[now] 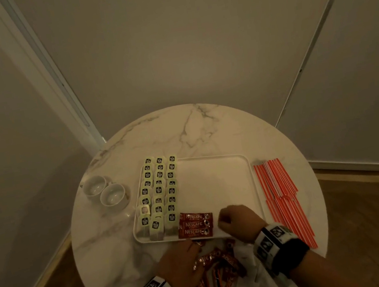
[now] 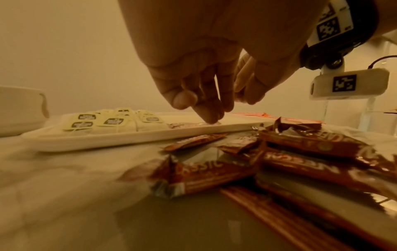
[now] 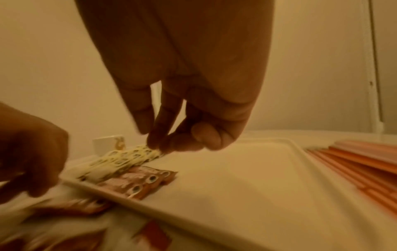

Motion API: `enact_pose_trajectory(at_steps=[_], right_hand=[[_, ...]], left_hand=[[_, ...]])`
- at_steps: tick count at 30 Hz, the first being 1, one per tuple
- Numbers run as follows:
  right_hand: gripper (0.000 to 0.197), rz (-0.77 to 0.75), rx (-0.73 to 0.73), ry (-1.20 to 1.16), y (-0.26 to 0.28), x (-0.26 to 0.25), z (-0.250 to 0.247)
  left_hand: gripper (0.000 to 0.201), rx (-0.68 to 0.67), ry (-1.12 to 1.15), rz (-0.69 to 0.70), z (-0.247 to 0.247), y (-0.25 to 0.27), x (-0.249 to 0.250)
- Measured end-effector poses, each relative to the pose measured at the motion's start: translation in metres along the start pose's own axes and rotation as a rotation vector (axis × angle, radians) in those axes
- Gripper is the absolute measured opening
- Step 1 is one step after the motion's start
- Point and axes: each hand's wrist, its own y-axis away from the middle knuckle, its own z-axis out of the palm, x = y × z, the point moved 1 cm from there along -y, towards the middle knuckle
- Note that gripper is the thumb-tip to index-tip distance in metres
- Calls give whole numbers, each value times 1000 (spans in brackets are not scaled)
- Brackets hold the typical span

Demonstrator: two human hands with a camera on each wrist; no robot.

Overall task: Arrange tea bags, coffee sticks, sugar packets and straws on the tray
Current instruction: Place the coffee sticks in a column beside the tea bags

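Observation:
A white tray (image 1: pixel 214 184) (image 3: pixel 236 178) sits mid-table. Tea bags (image 1: pixel 161 192) (image 2: pixel 107 122) fill its left side in three columns. Three red coffee sticks (image 1: pixel 195 224) (image 3: pixel 139 181) lie side by side at its near edge. My right hand (image 1: pixel 222 222) (image 3: pixel 169 146) hovers just right of them, fingers curled against the thumb, with nothing seen in it. My left hand (image 1: pixel 188 250) (image 2: pixel 201 105) reaches down at the tray's near rim above a loose pile of coffee sticks (image 1: pixel 217 275) (image 2: pixel 279 161); I see nothing between its fingers. Red-striped straws (image 1: pixel 280 193) (image 3: pixel 354 161) lie right of the tray.
Two white cups (image 1: pixel 107 193) stand on the round marble table (image 1: pixel 181 132) left of the tray. Something white and crumpled (image 1: pixel 250 270) lies beside the loose sticks, too dim to identify. Walls close in behind the table, and wooden floor shows on both sides.

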Motion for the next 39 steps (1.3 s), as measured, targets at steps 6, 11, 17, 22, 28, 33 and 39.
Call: enact_pose_trajectory(at_steps=[6, 11, 17, 22, 28, 33, 39], right_hand=[[50, -23, -231, 281, 47, -9, 29], [35, -33, -149, 341, 46, -6, 47], [23, 32, -114, 273, 43, -12, 47], [11, 97, -45, -24, 43, -14, 26], [9, 105, -39, -928, 41, -23, -2], [12, -84, -2, -948, 40, -46, -16], [15, -184, 99, -922, 36, -58, -26]], left_hand=[[64, -130, -154, 1, 15, 3, 9], [36, -123, -100, -62, 18, 4, 10], [33, -53, 18, -74, 12, 3, 11], [17, -6, 290, -180, -14, 1, 18], [14, 191, 1133, -464, -52, -7, 23], [20, 169, 1462, -351, -82, -18, 28], [9, 300, 1374, -272, -105, -16, 22]])
